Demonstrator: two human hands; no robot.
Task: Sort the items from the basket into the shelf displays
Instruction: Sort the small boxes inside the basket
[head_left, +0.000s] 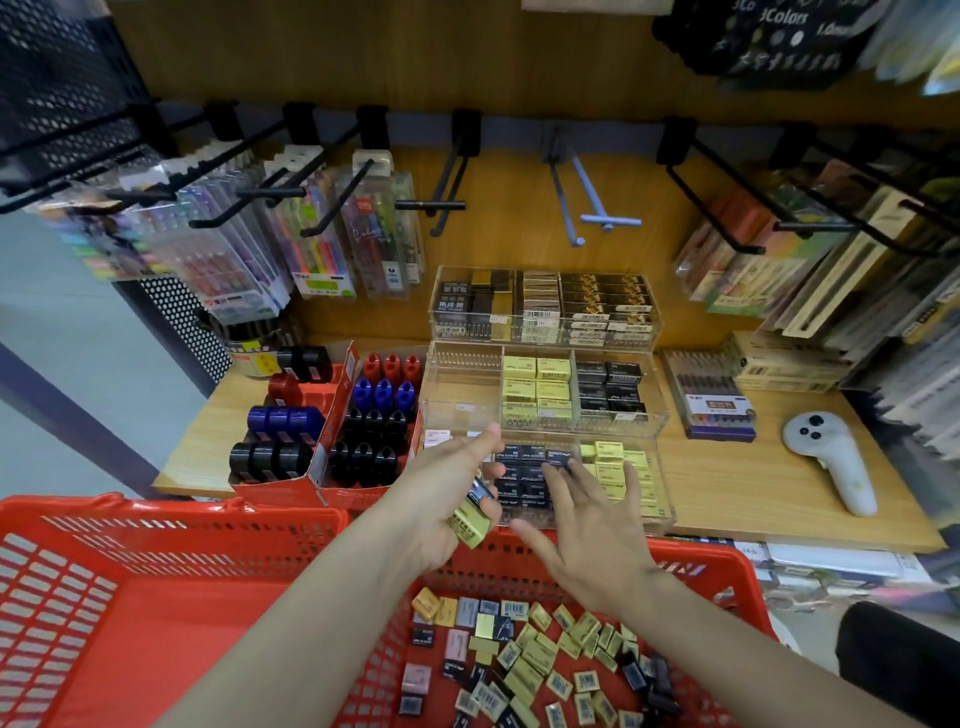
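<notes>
At centre frame, a person's left hand grips small yellow and dark erasers above the red basket, while the right hand, fingers spread and released, reaches over the front tier of a clear acrylic shelf display on the wooden surface. More loose erasers lie in the basket's lower right. A white controller rests at right.

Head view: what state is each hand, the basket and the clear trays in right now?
Left hand: holds small yellow packs and a dark one.
Right hand: fingers spread, holding nothing, over the front clear tray.
Red basket: many loose packs lie inside.
Middle clear tray: left compartment holds nothing.
</notes>
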